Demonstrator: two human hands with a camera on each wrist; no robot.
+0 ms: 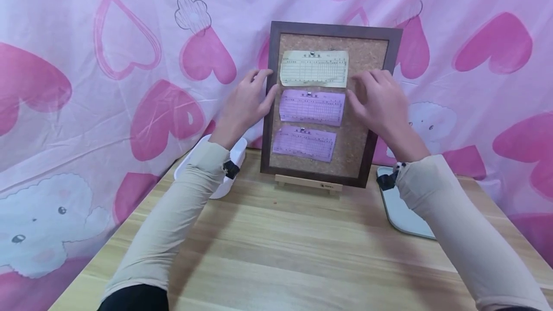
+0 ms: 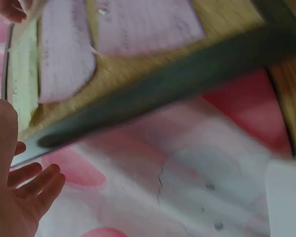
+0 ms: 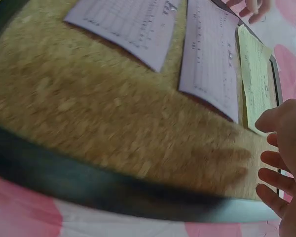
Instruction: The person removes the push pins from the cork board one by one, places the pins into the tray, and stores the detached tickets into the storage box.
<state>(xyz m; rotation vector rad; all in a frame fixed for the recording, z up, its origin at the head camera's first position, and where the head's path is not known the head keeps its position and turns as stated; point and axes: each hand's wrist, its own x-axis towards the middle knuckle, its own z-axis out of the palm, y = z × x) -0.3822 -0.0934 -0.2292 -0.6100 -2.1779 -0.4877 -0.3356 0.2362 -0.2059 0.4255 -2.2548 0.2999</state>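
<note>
A dark-framed cork board (image 1: pixel 352 148) leans upright on a small wooden stand (image 1: pixel 308 184). Pinned on it in a column are a pale yellow printed slip (image 1: pixel 314 68) and, below, two purple slips (image 1: pixel 312 108), each with a pin at its top. My left hand (image 1: pixel 248 100) is at the frame's left edge, thumb and fingers spread apart around it, gripping nothing. Over the board's right side hovers my right hand (image 1: pixel 382 100), its fingers relaxed and holding nothing. The right thumb tip (image 3: pixel 269 120) is right by the yellow slip's (image 3: pixel 254 74) lower corner in the right wrist view.
A white plastic container (image 1: pixel 239 152) stands left of the board, partly behind the left forearm. On the right a pale tray (image 1: pixel 403 215) lies on the wooden table (image 1: pixel 276 248), partly under the right sleeve. Behind hangs a pink heart-print curtain (image 1: pixel 108 157).
</note>
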